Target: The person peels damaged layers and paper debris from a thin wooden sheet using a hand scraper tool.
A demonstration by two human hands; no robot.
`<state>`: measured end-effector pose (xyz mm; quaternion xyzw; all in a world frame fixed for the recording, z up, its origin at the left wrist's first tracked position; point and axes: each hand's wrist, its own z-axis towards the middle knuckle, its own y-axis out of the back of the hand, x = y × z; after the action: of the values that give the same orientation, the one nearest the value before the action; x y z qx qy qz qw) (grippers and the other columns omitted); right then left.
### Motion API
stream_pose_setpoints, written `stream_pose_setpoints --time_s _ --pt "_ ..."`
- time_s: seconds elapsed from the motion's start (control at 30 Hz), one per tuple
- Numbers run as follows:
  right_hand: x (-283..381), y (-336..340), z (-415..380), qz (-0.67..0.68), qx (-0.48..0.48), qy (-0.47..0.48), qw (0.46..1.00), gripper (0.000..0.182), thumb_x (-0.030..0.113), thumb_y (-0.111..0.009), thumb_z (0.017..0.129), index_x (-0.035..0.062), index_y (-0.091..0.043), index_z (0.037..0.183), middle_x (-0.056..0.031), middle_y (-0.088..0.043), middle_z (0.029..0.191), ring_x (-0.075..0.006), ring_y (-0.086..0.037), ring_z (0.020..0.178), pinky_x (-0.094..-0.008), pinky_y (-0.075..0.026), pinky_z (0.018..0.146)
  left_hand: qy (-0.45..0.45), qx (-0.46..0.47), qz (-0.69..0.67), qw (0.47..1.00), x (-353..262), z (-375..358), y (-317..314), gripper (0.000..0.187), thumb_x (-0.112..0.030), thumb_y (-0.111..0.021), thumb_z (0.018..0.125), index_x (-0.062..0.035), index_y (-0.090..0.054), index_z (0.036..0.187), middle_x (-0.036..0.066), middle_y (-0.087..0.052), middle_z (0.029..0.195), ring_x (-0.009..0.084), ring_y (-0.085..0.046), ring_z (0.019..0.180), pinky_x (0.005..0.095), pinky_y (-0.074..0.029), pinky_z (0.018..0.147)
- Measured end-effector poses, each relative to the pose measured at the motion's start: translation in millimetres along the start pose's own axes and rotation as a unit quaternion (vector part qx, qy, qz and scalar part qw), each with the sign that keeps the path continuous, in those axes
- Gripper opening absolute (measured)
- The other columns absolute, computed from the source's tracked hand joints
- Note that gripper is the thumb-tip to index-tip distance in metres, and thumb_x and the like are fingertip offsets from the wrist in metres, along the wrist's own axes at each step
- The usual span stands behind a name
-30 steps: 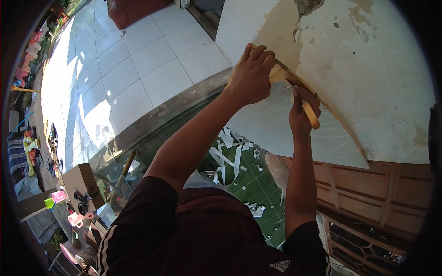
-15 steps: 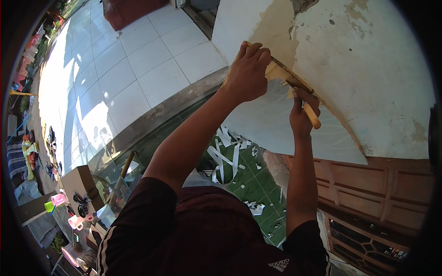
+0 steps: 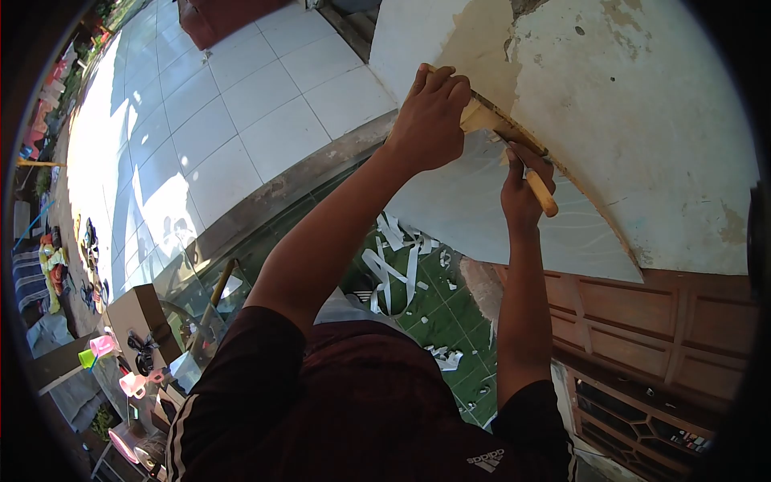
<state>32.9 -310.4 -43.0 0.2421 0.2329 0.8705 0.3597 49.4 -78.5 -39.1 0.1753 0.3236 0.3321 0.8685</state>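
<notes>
A pale panel (image 3: 450,210) with a worn brown edge (image 3: 590,186) stands tilted in front of me against the wall side. My left hand (image 3: 430,120) is closed over its upper corner, fingers hooked on the edge. Bare tan wood (image 3: 480,118) shows beside that hand where the white facing ends. My right hand (image 3: 526,186) grips a knife with a yellow-brown wooden handle (image 3: 541,194). The handle sticks out toward me, and the blade, mostly hidden by fingers, lies at the border of the facing and the wood.
White peeled strips (image 3: 388,273) litter the green tiled floor (image 3: 434,301). Left of me stand a brown box (image 3: 140,325) and pink cups (image 3: 132,384). A white tiled ledge (image 3: 265,96) runs ahead, a peeling wall (image 3: 642,120) rises right, and brown wooden doors (image 3: 626,321) stand below it.
Both hands have shifted slightly up and left, the right one carrying the knife a little farther along the edge. My left hand keeps its hold on the panel.
</notes>
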Motion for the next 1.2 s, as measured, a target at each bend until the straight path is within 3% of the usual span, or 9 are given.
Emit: stream_pose_setpoints --time_s 0.43,0.63,1.07,1.17,1.2 --pt "-5 -9 -8 0.023 -0.016 -0.035 0.999 0.014 0.004 -0.081 0.092 0.0089 -0.078 0.105 -0.0042 -0.081 0.1 -0.0212 -0.074 0.091 -0.0354 -0.05 0.088 0.005 -0.001 -0.011 1.0 0 1 0 0.041 0.009 -0.061 0.071 -0.0042 -0.048 0.107 0.015 -0.061 0.129 0.0429 -0.049 0.139 0.0613 -0.027 0.125" --pt "-9 -8 -6 -0.004 -0.003 0.006 1.0 0.015 0.005 -0.082 0.091 0.0112 -0.079 0.104 -0.0032 -0.08 0.1 -0.0214 -0.073 0.09 -0.0353 -0.05 0.086 0.004 0.004 -0.002 1.0 0 5 -2 0.04 0.008 -0.062 0.07 -0.0045 -0.048 0.105 0.014 -0.061 0.127 0.0423 -0.048 0.139 0.061 -0.028 0.123" --pt "-3 -15 -23 0.062 -0.024 -0.078 0.995 0.007 0.011 -0.076 0.099 0.0077 -0.078 0.105 -0.0028 -0.08 0.101 -0.0223 -0.071 0.09 -0.0346 -0.05 0.088 -0.004 0.002 0.007 1.0 -3 -3 5 0.041 0.009 -0.062 0.069 -0.0051 -0.047 0.105 0.015 -0.061 0.128 0.042 -0.05 0.138 0.0608 -0.031 0.12" --pt "3 -12 -21 0.153 -0.026 -0.151 0.976 0.014 0.017 -0.072 0.104 0.0047 -0.075 0.109 -0.0061 -0.076 0.102 -0.0218 -0.067 0.095 -0.0365 -0.054 0.086 -0.007 0.0 0.011 1.0 -2 -3 5 0.041 0.009 -0.062 0.069 -0.0054 -0.047 0.105 0.016 -0.061 0.128 0.0422 -0.049 0.138 0.0611 -0.031 0.121" --pt "2 -13 -21 0.126 -0.022 -0.123 0.984 0.014 0.016 -0.072 0.104 0.0043 -0.076 0.109 -0.0064 -0.076 0.104 -0.0216 -0.067 0.095 -0.0363 -0.054 0.086 -0.008 -0.001 0.01 1.0 -2 -3 5 0.041 0.009 -0.062 0.069 -0.0054 -0.047 0.105 0.016 -0.061 0.128 0.0421 -0.049 0.138 0.0611 -0.03 0.121"
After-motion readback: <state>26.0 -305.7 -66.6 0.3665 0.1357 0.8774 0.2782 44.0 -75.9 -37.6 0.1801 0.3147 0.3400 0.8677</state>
